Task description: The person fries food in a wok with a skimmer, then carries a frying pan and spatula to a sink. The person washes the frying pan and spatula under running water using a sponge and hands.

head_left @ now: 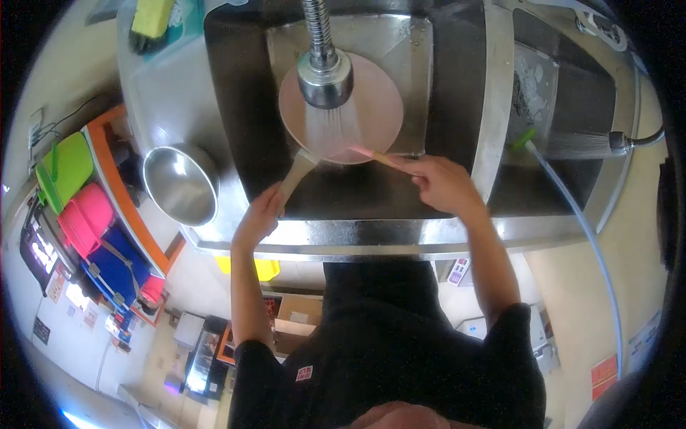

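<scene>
A round pink pan (375, 104) is held over the metal sink (243, 136), under a running faucet (325, 79). My left hand (261, 218) is closed around the pan's beige handle, near the front rim of the sink. In my right hand (441, 184) is a spatula (393, 163) with a wooden-looking handle and a pink head, gripped by the handle. The spatula's pink end overlaps the near edge of the pan. Water from the spray head falls onto the pan's inner surface.
On the left counter sits a steel bowl (180, 184); behind it, a teal container (175, 32) carries a yellow sponge (151, 18). A second sink (572, 93) on the right has another spraying faucet (620, 141) and a blue hose (579, 214). Colourful chopping boards (89, 218) stand far left.
</scene>
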The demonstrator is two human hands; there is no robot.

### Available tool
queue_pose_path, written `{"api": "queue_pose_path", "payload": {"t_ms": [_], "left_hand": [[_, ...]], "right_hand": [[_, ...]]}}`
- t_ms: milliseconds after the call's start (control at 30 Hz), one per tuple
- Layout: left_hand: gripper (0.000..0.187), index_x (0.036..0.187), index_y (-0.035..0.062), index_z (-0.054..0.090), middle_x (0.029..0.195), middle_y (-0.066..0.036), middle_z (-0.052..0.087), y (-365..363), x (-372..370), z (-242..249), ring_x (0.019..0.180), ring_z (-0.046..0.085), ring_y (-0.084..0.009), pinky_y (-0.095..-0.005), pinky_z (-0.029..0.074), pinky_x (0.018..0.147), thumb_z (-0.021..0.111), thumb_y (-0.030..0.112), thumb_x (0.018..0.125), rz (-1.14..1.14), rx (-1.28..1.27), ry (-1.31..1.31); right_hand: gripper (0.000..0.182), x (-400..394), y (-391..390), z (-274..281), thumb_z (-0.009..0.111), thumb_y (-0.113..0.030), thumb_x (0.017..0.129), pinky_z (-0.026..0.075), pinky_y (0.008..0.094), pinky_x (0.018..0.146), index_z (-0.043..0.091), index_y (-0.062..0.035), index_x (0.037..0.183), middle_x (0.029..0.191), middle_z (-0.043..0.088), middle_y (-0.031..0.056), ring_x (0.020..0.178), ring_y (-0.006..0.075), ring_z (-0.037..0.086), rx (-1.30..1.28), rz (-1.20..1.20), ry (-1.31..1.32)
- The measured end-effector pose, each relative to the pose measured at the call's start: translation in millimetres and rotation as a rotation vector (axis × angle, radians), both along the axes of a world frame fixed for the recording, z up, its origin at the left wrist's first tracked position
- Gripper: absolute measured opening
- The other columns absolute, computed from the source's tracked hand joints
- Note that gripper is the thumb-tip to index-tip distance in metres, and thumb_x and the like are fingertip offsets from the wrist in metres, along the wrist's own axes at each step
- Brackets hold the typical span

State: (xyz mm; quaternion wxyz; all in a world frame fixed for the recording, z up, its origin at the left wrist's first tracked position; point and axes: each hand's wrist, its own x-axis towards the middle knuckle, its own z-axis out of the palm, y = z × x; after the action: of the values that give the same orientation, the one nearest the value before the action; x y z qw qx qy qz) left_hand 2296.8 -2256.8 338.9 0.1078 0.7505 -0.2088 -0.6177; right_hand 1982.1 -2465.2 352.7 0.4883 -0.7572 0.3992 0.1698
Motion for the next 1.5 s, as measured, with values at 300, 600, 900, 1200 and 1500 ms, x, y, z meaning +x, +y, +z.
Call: {"api": "queue_pose_path", "payload": {"t_ms": [300, 600, 900, 1200, 1500], "left_hand": [[0.044, 0.138, 0.007, 0.044, 0.069, 0.002, 0.047, 3, -2, 1, 0.043, 0.037, -0.0034, -0.0199, 0.03, 0.036, 0.044, 0.031, 0.101, 0.077, 0.002, 0.119], [0.04, 0.132, 0.0056, 0.048, 0.067, 0.0, 0.049, 7, -8, 0, 0.042, 0.04, -0.0052, -0.0217, 0.032, 0.036, 0.045, 0.031, 0.101, 0.153, 0.123, 0.123], [0.046, 0.117, 0.0026, 0.056, 0.069, -0.011, 0.062, -11, -30, -8, 0.053, 0.06, -0.0155, -0.0284, 0.049, 0.05, 0.059, 0.041, 0.09, -0.075, 0.18, -0.051], [0.044, 0.118, 0.004, 0.054, 0.098, -0.028, 0.064, -11, -12, -20, 0.094, 0.06, -0.0471, -0.0515, 0.047, 0.081, 0.058, 0.039, 0.091, -0.278, -0.047, -0.388], [0.035, 0.115, 0.0091, 0.051, 0.088, -0.022, 0.066, -26, -6, -60, 0.08, 0.064, -0.0412, -0.0502, 0.05, 0.068, 0.058, 0.034, 0.091, -0.381, -0.25, -0.585]], "right_hand": [[0.059, 15, -13, 4, 0.059, 0.003, 0.079, 0.046, 0.037, 0.068, 0.057, -0.0265, 0.13, 0.086, 0.062, 0.0179, 0.071, 0.0314, 0.06, 0.182, -0.044, -0.056], [0.061, -14, -35, 10, 0.055, -0.001, 0.081, 0.047, 0.0366, 0.067, 0.052, -0.0281, 0.135, 0.087, 0.062, 0.0209, 0.071, 0.0309, 0.061, 0.219, 0.131, 0.009], [0.068, 60, 3, -86, 0.055, -0.002, 0.077, 0.05, 0.0461, 0.077, 0.049, -0.0366, 0.136, 0.086, 0.063, 0.0225, 0.084, 0.0374, 0.064, 0.032, 0.165, -0.01], [0.055, 46, -109, 20, 0.056, -0.005, 0.079, 0.048, 0.0401, 0.071, 0.058, -0.0278, 0.129, 0.092, 0.067, 0.016, 0.083, 0.0308, 0.063, 0.321, 0.621, 0.239], [0.061, 47, -115, 57, 0.048, -0.004, 0.081, 0.05, 0.0426, 0.075, 0.052, -0.0361, 0.133, 0.096, 0.066, 0.0161, 0.085, 0.0326, 0.063, 0.01, 0.381, 0.341]]}}
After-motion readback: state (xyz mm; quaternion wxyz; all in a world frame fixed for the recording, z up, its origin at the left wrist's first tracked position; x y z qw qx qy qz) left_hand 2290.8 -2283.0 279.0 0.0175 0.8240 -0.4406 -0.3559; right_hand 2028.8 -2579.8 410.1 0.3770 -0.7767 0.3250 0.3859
